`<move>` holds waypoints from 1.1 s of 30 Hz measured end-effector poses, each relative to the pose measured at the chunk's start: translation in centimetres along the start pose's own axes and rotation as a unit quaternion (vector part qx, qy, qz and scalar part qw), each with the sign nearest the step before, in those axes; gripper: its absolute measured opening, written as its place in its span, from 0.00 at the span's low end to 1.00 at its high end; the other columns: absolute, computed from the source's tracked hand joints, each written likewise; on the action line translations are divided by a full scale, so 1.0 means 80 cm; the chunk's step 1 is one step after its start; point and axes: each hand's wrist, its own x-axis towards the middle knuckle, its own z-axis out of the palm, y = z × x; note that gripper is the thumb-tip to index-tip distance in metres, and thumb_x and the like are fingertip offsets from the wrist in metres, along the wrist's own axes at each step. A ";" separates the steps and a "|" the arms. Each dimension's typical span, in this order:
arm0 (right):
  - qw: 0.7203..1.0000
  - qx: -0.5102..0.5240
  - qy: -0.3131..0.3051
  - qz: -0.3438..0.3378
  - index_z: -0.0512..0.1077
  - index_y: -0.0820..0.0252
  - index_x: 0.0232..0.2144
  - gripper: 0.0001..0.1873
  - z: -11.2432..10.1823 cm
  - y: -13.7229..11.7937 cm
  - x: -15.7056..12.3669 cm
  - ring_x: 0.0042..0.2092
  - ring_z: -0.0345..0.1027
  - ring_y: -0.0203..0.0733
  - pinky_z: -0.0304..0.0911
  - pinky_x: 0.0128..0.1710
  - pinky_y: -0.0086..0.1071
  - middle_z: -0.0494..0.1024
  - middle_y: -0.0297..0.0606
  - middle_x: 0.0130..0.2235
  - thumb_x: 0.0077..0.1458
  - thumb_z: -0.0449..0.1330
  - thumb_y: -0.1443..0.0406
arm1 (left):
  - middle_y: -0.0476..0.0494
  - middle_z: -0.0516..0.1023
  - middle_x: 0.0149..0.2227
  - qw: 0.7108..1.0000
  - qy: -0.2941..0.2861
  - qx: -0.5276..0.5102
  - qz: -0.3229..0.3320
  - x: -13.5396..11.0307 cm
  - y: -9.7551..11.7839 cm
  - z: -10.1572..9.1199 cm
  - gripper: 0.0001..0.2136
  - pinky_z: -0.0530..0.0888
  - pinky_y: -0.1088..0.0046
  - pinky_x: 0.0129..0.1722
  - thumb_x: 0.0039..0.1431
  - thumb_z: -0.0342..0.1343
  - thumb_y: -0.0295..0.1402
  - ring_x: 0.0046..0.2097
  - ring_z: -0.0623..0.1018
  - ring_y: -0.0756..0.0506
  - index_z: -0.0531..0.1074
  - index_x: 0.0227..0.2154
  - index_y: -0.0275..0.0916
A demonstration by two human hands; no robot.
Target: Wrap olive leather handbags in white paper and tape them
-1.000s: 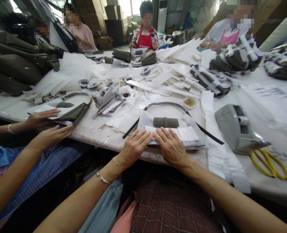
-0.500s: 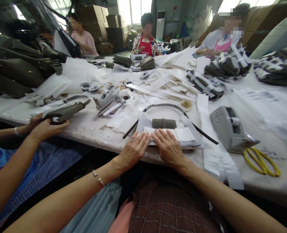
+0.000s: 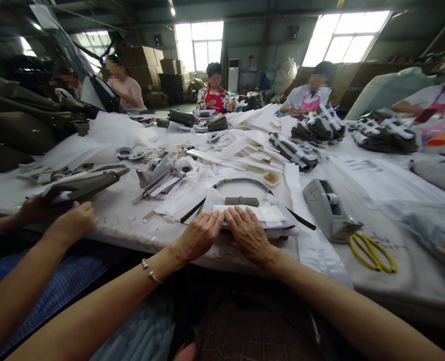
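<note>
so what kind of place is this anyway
Probably a handbag factory's packing room: workers sit round one long table strewn with white wrapping paper, olive-grey handbags lie stacked at the left, and cardboard cartons are piled by the far windows. A tape dispenser stands at the right.

I see a grey plastic tape dispenser [image 3: 327, 203] at right, yellow-handled scissors [image 3: 373, 252] just beside it.

The hall is lit by large windows [image 3: 200, 42] at twelve and one o'clock. Cardboard boxes [image 3: 168, 66] are stacked at eleven, and a white standing cooler [image 3: 233, 75] is set against the grey wall [image 3: 260, 47].
</note>
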 end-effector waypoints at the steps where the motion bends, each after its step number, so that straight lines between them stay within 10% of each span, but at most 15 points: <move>1: 1.000 -0.006 0.005 -0.006 0.64 0.68 0.58 0.25 0.000 0.003 0.004 0.59 0.62 0.56 0.55 0.60 0.51 0.72 0.52 0.57 0.60 0.59 0.65 | 0.27 0.76 0.50 1.000 -0.003 -0.002 -0.005 0.002 0.000 -0.002 0.19 0.75 0.59 0.48 0.62 0.45 0.22 0.48 0.79 0.38 0.67 0.55 0.26; 9: 0.998 0.013 0.039 -0.050 0.69 0.66 0.49 0.15 0.011 0.011 0.005 0.50 0.70 0.49 0.61 0.55 0.45 0.77 0.49 0.48 0.65 0.47 0.71 | 0.29 0.75 0.54 0.994 0.074 0.069 -0.051 -0.003 0.026 0.020 0.19 0.70 0.57 0.58 0.64 0.43 0.22 0.60 0.72 0.37 0.67 0.56 0.29; 18: 0.971 0.185 -0.149 0.017 0.65 0.62 0.58 0.23 -0.035 0.037 0.054 0.58 0.67 0.49 0.61 0.57 0.42 0.74 0.46 0.57 0.64 0.55 0.59 | 0.34 0.79 0.50 0.990 0.131 0.010 -0.057 -0.026 0.036 0.034 0.15 0.76 0.64 0.49 0.66 0.45 0.22 0.52 0.78 0.40 0.71 0.51 0.32; 26: 0.955 0.182 -0.222 0.081 0.69 0.64 0.54 0.30 0.037 0.034 0.135 0.52 0.72 0.56 0.64 0.51 0.49 0.78 0.53 0.50 0.62 0.54 0.47 | 0.37 0.80 0.50 0.983 0.171 -0.036 -0.062 -0.023 0.026 0.039 0.18 0.73 0.64 0.50 0.66 0.43 0.20 0.50 0.80 0.41 0.72 0.52 0.34; 33: 0.944 0.198 -0.220 0.143 0.72 0.53 0.55 0.20 0.007 0.130 0.140 0.56 0.69 0.42 0.62 0.54 0.31 0.76 0.37 0.56 0.65 0.53 0.57 | 0.41 0.80 0.51 0.976 0.186 -0.070 -0.091 -0.026 0.027 0.044 0.19 0.70 0.66 0.54 0.65 0.44 0.20 0.52 0.79 0.42 0.71 0.54 0.38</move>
